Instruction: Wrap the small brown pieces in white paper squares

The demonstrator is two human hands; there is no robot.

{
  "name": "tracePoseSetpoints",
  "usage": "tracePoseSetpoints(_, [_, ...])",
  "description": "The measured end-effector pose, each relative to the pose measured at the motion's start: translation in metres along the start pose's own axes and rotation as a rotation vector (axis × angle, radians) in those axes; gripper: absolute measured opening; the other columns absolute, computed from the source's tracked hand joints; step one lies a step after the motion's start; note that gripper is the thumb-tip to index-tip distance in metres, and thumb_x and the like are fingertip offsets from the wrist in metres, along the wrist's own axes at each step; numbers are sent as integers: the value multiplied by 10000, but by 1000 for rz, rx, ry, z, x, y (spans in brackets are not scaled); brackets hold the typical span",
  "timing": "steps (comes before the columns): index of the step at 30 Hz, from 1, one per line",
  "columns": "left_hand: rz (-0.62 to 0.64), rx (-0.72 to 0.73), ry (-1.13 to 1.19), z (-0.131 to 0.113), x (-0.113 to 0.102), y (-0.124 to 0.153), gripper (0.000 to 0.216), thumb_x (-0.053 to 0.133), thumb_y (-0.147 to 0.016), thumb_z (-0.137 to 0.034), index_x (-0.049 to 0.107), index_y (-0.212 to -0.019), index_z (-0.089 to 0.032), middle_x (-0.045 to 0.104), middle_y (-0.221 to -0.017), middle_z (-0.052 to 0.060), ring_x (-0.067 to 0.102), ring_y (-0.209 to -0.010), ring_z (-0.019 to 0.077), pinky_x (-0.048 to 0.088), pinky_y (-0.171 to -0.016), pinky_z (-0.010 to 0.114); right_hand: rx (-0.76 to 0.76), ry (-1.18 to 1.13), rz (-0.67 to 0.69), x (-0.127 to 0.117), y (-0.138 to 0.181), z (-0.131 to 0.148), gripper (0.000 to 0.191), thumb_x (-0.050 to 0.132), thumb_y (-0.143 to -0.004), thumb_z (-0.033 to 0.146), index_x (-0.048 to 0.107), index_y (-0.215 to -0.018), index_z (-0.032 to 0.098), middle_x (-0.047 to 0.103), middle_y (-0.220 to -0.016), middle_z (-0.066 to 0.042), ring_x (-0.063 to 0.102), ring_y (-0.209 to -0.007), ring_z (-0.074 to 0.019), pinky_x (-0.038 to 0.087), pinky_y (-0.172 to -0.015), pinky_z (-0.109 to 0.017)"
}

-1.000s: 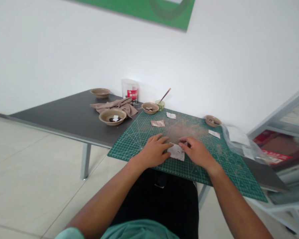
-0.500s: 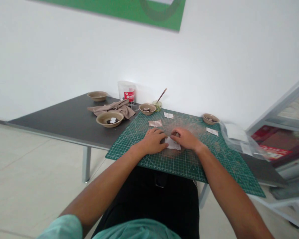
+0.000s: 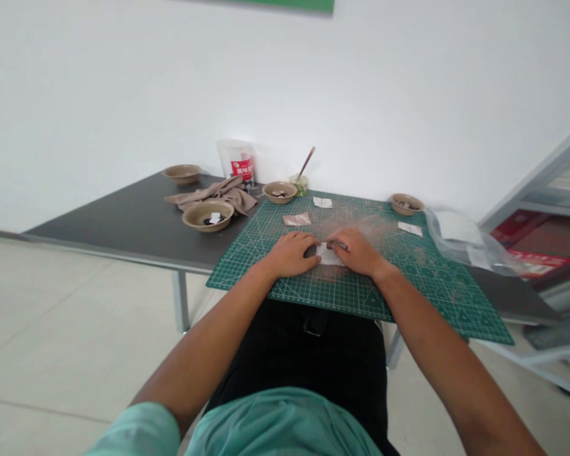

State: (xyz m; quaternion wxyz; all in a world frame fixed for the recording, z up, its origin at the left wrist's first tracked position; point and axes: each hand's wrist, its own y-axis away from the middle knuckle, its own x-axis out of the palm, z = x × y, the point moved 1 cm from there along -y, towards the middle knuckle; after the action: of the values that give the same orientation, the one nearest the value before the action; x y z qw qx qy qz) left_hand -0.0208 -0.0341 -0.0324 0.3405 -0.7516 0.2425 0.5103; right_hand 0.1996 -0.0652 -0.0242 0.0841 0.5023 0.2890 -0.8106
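Observation:
A small white paper piece lies on the green cutting mat, over a patch of brown powder. My left hand rests palm down on the mat with its fingertips pressing the paper's left edge. My right hand lies on the paper's right side, fingers curled and pinching at its top edge. Most of the paper is hidden between the two hands.
Other small paper pieces lie on the mat. Brown bowls, a beige cloth, a white tub and a small jar with a stick stand behind. A clear plastic bag lies at right.
Both hands have drawn the paper farther from me on the mat and closed in over it. The camera has tilted downward, so the green wall panel is nearly out of view.

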Motion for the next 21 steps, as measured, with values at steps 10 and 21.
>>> tracePoseSetpoints(10, [49,-25,23,0,-3,-1,481,533,-894,-506,578,-1316,-280,563,-1388,38,470,-1312,264,348,-1109,426,-24,1,32,0,1,-3,190,554,-898,159,712,-994,203,721,-1057,-74,605,-1054,-224,390,-995,-411])
tracePoseSetpoints(21, [67,-30,15,1,-2,-4,451,585,-853,-491,624,-1251,-283,560,-1395,30,479,-1306,278,364,-1093,435,11,-5,54,-2,0,0,144,600,-909,261,724,-902,189,727,-944,-78,622,-929,-225,428,-909,-393])
